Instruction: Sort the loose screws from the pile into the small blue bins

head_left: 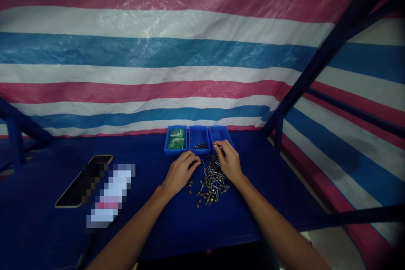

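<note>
A loose pile of small metal pieces (pixel 212 179) with thin silvery shanks and brassy heads lies on the blue table (pixel 177 228). My left hand (pixel 182 171) is at the pile's left edge, thumb and fingers pinched together; whether anything is between them is too small to make out. Over the front of the right blue bin (pixel 219 131), my right hand (pixel 230 161) pinches a small metal piece with a brassy head (pixel 215 145). The middle blue bin (pixel 198 131) holds several small dark metal pieces. Green-and-clear small packets (pixel 177 138) fill much of the left blue bin (pixel 175 152).
A phone (pixel 69 190) lies on the table at the left, beside a blurred-out white and pink object (pixel 110 196). Striped plastic sheeting (pixel 142 50) hangs behind the table. Dark blue frame bars (pixel 311 67) rise at the right.
</note>
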Available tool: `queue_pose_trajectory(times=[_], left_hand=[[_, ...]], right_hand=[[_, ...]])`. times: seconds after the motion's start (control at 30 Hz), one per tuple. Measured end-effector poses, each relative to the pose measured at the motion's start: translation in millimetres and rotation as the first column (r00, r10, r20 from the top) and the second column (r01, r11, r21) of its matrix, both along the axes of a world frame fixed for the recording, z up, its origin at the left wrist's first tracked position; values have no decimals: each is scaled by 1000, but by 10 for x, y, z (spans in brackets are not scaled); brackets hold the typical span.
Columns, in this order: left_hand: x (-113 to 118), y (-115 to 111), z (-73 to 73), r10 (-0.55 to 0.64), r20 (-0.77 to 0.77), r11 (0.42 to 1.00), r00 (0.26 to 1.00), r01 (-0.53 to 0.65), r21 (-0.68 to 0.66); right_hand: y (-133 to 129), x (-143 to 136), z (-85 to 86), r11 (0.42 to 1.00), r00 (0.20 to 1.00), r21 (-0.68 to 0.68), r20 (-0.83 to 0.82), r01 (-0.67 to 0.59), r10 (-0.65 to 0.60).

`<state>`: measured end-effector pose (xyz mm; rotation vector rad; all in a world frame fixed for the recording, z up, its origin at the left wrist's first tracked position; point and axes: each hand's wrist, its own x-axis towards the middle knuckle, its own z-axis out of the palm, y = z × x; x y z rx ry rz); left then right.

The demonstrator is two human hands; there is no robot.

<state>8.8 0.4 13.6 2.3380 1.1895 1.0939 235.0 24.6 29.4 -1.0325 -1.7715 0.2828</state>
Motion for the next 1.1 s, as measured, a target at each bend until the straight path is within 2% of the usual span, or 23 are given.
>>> queue_pose_trajectory(times=[0.2, 0.77, 1.1], left_hand=[[-5, -15, 27, -5, -2, 1000, 1000, 4, -29], [-19, -2, -24, 17, 19, 998, 1000, -16, -59], [-10, -19, 2, 36, -44, 992, 998, -41, -119]], right_hand=[[-1, -11, -12, 1000, 1000, 3, -8, 4, -4], [-12, -5, -6, 1000, 1000, 4, 4, 10, -10], [-13, -15, 20, 999, 999, 11, -29, -31, 32]])
